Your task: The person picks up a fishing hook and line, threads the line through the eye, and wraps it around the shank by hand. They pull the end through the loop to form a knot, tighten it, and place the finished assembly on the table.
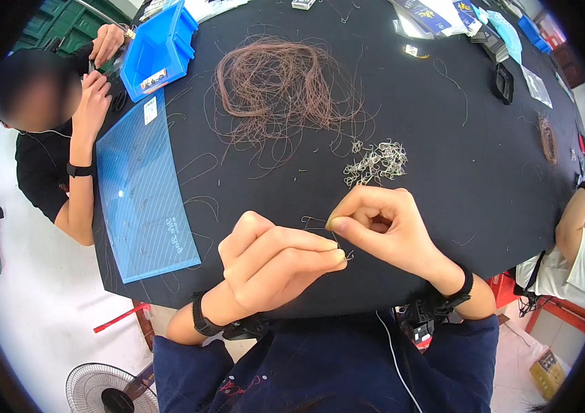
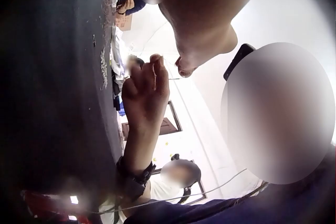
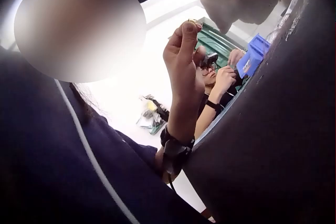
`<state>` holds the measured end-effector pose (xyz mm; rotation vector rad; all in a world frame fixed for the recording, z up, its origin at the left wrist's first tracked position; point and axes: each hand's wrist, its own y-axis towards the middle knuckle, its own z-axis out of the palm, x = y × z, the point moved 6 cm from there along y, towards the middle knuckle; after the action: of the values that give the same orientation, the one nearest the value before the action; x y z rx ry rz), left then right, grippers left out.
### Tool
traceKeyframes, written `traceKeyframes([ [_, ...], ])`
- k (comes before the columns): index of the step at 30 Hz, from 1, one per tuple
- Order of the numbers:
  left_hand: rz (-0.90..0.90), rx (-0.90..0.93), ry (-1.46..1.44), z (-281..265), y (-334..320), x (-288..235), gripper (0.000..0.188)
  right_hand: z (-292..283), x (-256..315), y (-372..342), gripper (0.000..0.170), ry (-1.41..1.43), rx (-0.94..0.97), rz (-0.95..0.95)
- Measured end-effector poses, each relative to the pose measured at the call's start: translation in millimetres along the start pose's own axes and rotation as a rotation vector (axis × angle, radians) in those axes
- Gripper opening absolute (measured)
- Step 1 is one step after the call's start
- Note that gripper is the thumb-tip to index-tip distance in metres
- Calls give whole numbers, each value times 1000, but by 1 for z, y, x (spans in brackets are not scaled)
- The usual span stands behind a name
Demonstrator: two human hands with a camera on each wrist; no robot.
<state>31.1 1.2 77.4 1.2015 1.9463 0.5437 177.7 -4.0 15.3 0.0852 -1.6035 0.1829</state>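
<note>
Clearly, we are seated at a black table [image 1: 265, 196], whose dark, matte top curves round toward our side. Our left hand [image 1: 275, 258] pinches a small metal hook [image 1: 349, 257] between thumb and fingertips, its bent end poking out just beyond them, above the near part of the table. Our right hand [image 1: 385, 224], close beside, has thumb and forefinger pressed together on a thin line [image 1: 314, 218], which loops out to the left of the fingertips.

Beyond our hands we see a pile of hooks [image 1: 378, 164] on the tabletop, and past it a wide tangle of brown line [image 1: 279, 79]. To the left lies a translucent blue sheet [image 1: 144, 199], with a blue bin [image 1: 158, 51] at its far end. A small brown coil [image 1: 547, 141] sits toward the right edge.

Round us, the room has a pale floor [image 1: 31, 296], a green door [image 1: 55, 24] at far left and a fan [image 1: 110, 389] at lower left. One person in black [image 1: 38, 172] sits on our left, another in white [image 1: 568, 268] on our right.
</note>
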Motion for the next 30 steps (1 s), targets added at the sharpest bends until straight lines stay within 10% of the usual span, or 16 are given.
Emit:
traceKeyframes([
  [13,-598,-319,-714,-6,-20,53,8,19,-11,-1,3,82,122,0],
  [22,-697,-380,-614,-23,-17,68,14,25,11,-8,30,-85,254,-132],
  [30,-670,-291,-633,-18,-14,60,15,21,7,-2,14,-189,160,-198],
])
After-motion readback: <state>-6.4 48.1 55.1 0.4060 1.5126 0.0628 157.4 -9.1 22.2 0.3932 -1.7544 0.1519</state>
